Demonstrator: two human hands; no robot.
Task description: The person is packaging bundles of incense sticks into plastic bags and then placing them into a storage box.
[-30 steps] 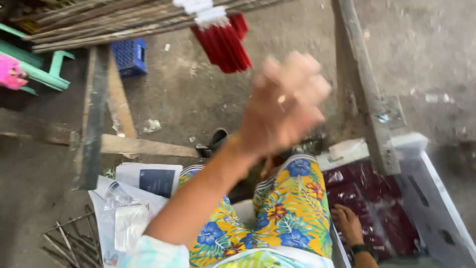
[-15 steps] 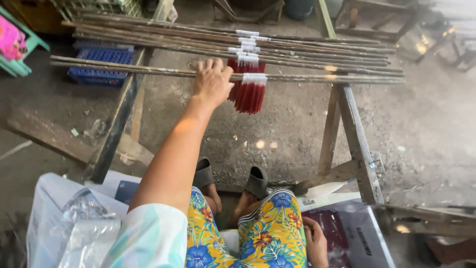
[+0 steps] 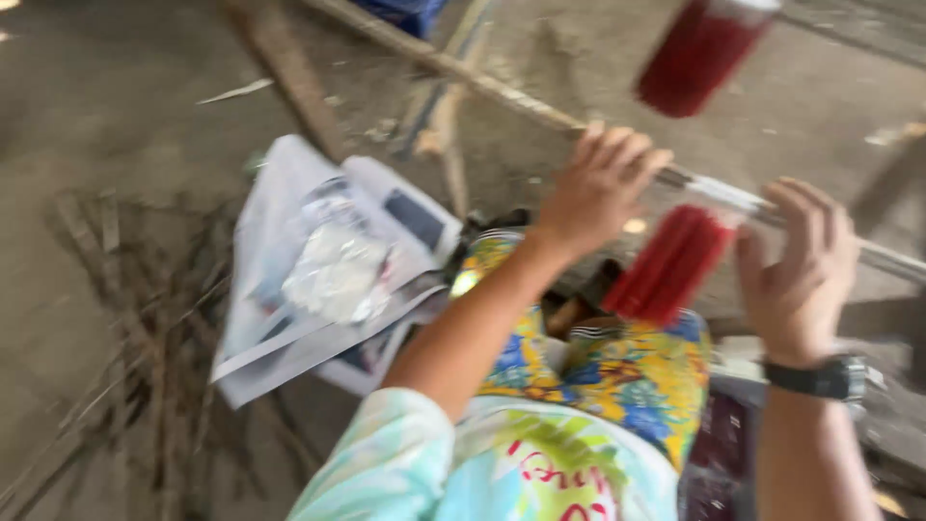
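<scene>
A long wooden pole (image 3: 453, 69) runs across in front of me, from upper left to right. My left hand (image 3: 598, 183) rests on top of it with fingers spread. My right hand (image 3: 799, 265) curls around the same pole further right; a dark watch is on that wrist. Between the two hands a bundle of red sticks with a white band (image 3: 670, 262) hangs from the pole. A second red bundle (image 3: 696, 53) hangs higher up, blurred. My knees in flowered trousers (image 3: 617, 376) are below.
A white plastic bag with clear wrapping and papers (image 3: 328, 270) lies on the concrete floor to my left. Thin bamboo sticks (image 3: 145, 386) are scattered at lower left. A blue crate (image 3: 405, 12) sits at the top edge. A dark red tray (image 3: 719, 453) is by my right leg.
The view has swung down and left. My right hand has come up onto the pole beside the red bundle. My left hand stays on the pole.
</scene>
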